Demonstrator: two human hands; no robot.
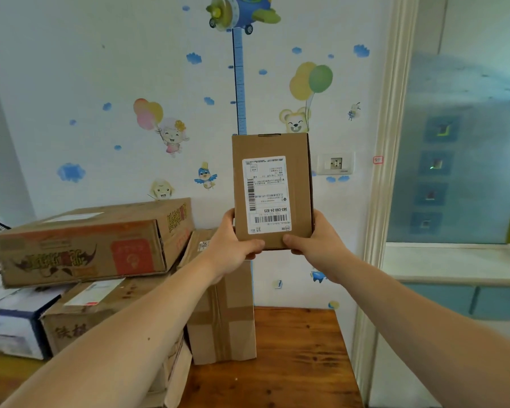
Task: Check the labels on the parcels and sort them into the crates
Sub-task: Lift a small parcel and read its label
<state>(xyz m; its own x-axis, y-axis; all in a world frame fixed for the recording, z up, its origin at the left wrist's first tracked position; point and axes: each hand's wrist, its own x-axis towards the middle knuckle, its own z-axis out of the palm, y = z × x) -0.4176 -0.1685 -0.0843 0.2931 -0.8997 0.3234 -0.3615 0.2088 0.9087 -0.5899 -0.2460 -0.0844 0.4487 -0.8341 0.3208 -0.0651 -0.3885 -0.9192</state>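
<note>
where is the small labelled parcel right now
In the head view, the small parcel is held upright mid-frame, its lower corners gripped by the left hand and right hand, in front of the stickered wall, right of the stacked boxes.

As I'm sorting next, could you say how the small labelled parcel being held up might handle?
Probably light: the left hand and right hand hold the small parcel aloft by its lower corners alone. Likely stiff: its cardboard faces look flat and square. Stood on end as held, it might tip, being tall and narrow.

Wooden table [295, 363], wall with cartoon stickers [71, 69], blue height chart [239, 83], white wall socket [335, 164], frosted window [465, 92]
</note>
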